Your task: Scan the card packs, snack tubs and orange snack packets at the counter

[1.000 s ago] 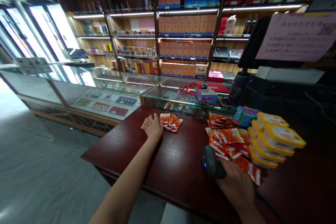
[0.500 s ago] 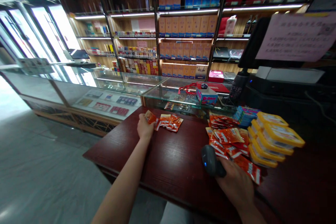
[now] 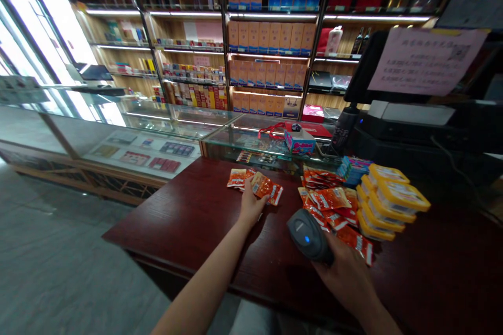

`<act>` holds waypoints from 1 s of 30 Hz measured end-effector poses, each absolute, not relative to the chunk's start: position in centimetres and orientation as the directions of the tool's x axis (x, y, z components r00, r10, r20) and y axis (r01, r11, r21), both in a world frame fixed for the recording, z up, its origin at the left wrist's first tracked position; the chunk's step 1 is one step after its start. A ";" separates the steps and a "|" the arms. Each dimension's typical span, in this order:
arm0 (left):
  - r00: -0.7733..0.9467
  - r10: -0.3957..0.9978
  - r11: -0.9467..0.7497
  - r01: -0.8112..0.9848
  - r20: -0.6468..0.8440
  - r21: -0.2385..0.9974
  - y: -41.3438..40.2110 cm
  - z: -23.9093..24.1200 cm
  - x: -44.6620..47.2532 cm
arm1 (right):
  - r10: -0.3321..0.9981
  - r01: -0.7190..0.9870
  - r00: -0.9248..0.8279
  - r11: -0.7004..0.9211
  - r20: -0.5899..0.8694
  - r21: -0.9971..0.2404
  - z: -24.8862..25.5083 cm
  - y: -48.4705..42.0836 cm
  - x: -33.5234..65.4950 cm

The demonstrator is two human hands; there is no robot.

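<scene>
My left hand (image 3: 252, 205) grips an orange snack packet (image 3: 268, 187), thumb on its near edge, its printed face turned up. Just behind it lie a few more orange packets (image 3: 237, 178) on the dark wooden table (image 3: 188, 209), partly covered by the held one. My right hand (image 3: 346, 264) is wrapped round the handle of a dark barcode scanner (image 3: 308, 236), which shows a blue light and points leftward. A heap of orange packets (image 3: 332, 200) lies behind the scanner; the scanner and hand hide some of it.
Yellow-lidded plastic tubs (image 3: 393, 199) are stacked right of the heap, beside blue packs (image 3: 353, 168). A monitor with a pink notice (image 3: 426, 63) stands behind them. Beyond the table, a glass display counter (image 3: 220, 133) holds a small colourful box (image 3: 299, 141). Stocked shelves (image 3: 267, 52) line the wall.
My left hand has moved right with a packet, from the left end of the small group to its right side. The scanner's head has tilted up. The whole view has shifted slightly.
</scene>
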State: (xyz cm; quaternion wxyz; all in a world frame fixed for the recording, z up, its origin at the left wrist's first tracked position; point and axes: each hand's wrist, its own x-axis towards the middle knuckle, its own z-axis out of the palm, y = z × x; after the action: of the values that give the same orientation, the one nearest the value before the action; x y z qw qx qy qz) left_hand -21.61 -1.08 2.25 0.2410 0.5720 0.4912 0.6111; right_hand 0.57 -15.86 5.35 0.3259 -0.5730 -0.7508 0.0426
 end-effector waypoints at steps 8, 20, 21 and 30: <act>-0.062 0.880 -0.417 0.375 0.471 0.828 -1.4 1.5 -21.7 | 0.926 0.670 -0.123 0.342 0.356 -0.659 7.6 -15.9 -0.7; -0.002 0.887 -0.430 0.359 0.461 0.828 -1.7 1.2 -21.4 | 0.927 0.703 -0.151 0.346 0.344 -0.622 7.1 -15.5 -1.2; 0.003 0.891 -0.424 0.370 0.455 0.827 -1.7 1.4 -21.4 | 0.925 0.705 -0.150 0.348 0.349 -0.618 6.9 -15.5 -1.2; -0.058 0.856 -0.456 0.380 0.513 0.805 -1.8 1.8 -21.7 | 0.911 0.845 -0.144 0.317 0.388 -0.431 6.0 -15.1 -0.6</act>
State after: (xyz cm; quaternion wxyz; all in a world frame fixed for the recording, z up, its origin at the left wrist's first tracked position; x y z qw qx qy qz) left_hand -21.67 -1.80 1.81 0.2162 0.6513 0.4745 0.5512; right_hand -0.59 -15.10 5.99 0.2993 -0.5817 -0.7543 0.0550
